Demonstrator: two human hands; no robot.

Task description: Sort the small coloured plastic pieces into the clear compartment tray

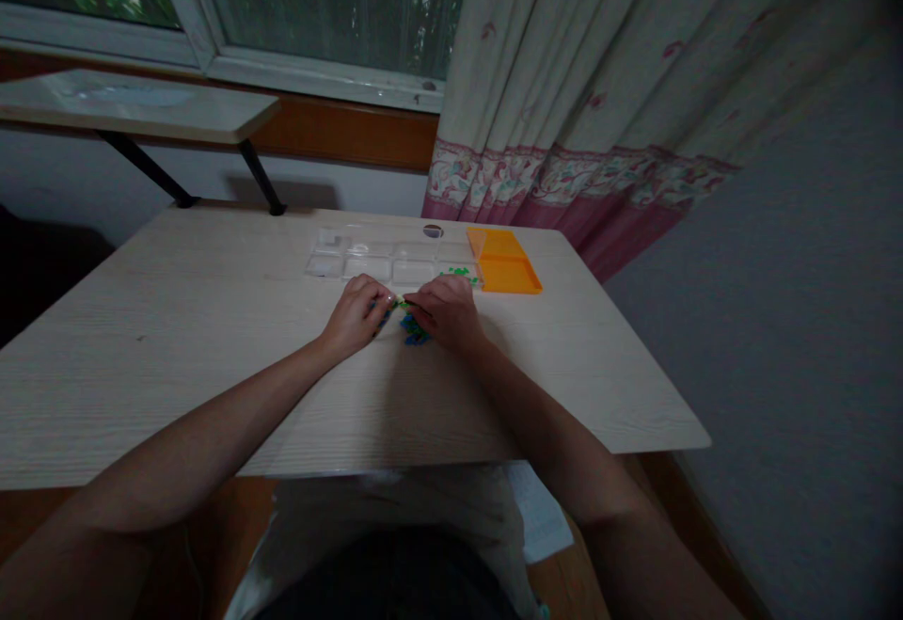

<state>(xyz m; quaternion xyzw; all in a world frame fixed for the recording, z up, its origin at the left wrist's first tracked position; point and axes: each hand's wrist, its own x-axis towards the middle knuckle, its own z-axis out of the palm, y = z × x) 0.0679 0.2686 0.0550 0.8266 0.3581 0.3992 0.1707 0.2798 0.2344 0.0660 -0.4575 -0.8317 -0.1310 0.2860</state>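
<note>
My left hand is closed in a pinch above the table, fingertips turned toward the right. Facing it, my right hand is closed too. A tiny yellow-green piece shows between the two sets of fingertips; which hand grips it is unclear. Small dark blue pieces lie partly hidden under my left fingers. Just below my right fingers sits a little pile of blue and green pieces. Behind the hands lies a clear compartment box, with small green pieces in its right front compartment.
An orange two-part case lies at the clear box's right end. The pale wooden table carries a raised shelf at the back left. A round dark hole is near its rear edge. A curtain hangs behind.
</note>
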